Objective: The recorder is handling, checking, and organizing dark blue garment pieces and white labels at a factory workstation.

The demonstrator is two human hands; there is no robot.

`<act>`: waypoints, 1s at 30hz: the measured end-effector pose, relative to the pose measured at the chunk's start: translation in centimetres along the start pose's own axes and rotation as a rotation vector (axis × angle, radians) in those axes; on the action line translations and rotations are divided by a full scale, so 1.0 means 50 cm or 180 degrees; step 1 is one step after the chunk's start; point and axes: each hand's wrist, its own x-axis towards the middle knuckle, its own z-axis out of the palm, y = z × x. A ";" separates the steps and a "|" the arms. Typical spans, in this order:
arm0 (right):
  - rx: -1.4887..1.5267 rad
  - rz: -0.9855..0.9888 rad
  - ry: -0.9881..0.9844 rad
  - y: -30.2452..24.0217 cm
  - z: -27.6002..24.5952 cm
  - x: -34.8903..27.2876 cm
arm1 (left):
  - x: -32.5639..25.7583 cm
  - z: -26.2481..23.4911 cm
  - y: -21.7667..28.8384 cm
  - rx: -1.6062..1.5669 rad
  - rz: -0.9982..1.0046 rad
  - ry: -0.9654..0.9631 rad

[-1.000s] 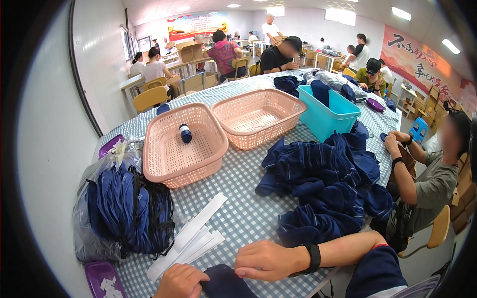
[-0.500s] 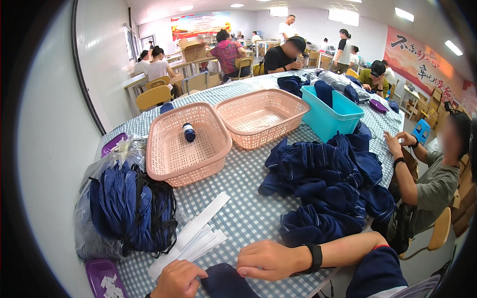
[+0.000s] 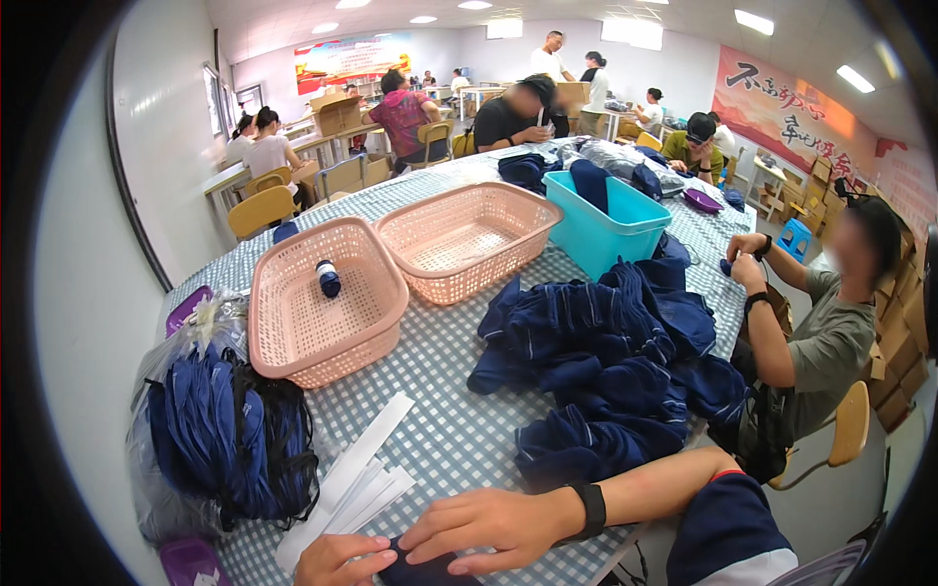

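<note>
At 9 o'clock lies a clear plastic bag of dark blue folded cloth pieces [image 3: 220,444], beside white paper strips [image 3: 352,483]. The left hand [image 3: 340,559] and right hand [image 3: 489,527], fingers spread flat, press one small dark blue cloth piece [image 3: 425,569] at 6 o'clock on the checked tablecloth [image 3: 459,430]. Only one rolled piece [image 3: 328,278] sits in the pink plastic basket [image 3: 322,303]; I judge the big navy pile [image 3: 616,371] at 3 o'clock remains.

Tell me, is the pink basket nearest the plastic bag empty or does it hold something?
Not empty. The pink basket holds one small dark blue roll on its floor; the rest of the floor is bare.
</note>
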 end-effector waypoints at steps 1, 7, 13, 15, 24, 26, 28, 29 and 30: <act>-0.0011 -0.0050 0.0019 0.000 0.000 0.001 | 0.000 0.001 -0.001 -0.0014 0.0030 -0.0029; 0.0000 -0.0150 0.0040 -0.012 -0.006 0.003 | -0.005 0.008 -0.006 -0.0106 0.0125 -0.0146; -0.0176 -0.0317 0.0092 -0.030 -0.016 0.021 | 0.000 0.006 -0.002 0.0015 0.0166 -0.0258; -0.0110 -0.0180 -0.0038 -0.030 -0.017 0.018 | -0.003 0.008 -0.002 0.0053 0.0157 -0.0273; -0.0026 -0.0174 0.0079 -0.011 -0.005 0.002 | -0.014 0.007 -0.008 0.0099 0.0038 -0.0210; -0.0062 -0.0140 0.0068 -0.009 -0.005 0.001 | -0.013 0.006 -0.008 0.0087 0.0023 -0.0152; -0.0058 -0.0100 0.0057 -0.007 -0.003 0.001 | -0.013 0.004 -0.008 0.0066 0.0006 -0.0132; -0.0043 -0.0075 0.0055 -0.009 -0.003 0.002 | -0.013 0.003 -0.008 0.0048 0.0001 -0.0142; -0.0032 -0.0048 0.0054 -0.009 -0.003 0.003 | -0.012 0.002 -0.009 0.0029 0.0002 -0.0151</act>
